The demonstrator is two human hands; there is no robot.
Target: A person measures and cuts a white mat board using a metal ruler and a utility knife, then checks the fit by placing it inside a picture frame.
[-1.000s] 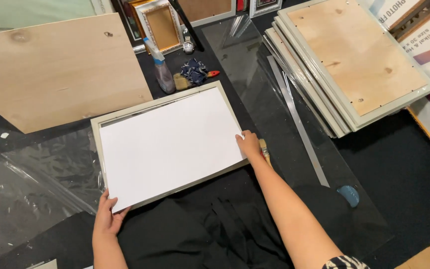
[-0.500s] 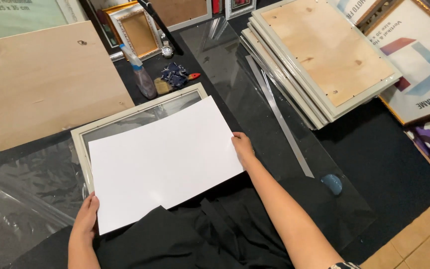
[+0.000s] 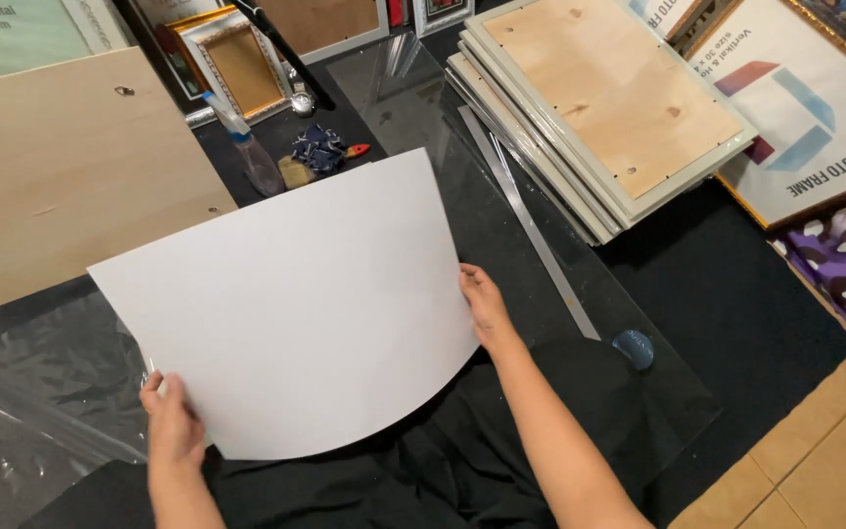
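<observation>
We grip the bowed white sheet (image 3: 296, 313) by both edges, left hand (image 3: 173, 426) and right hand (image 3: 485, 306) pinched shut; squeezing inward could crease it.

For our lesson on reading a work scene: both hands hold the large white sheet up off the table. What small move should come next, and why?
Probably carry the large white sheet leftward to set it aside. The left hand and right hand grip opposite edges, and it bows in mid-air, hiding whatever lies beneath.
</observation>
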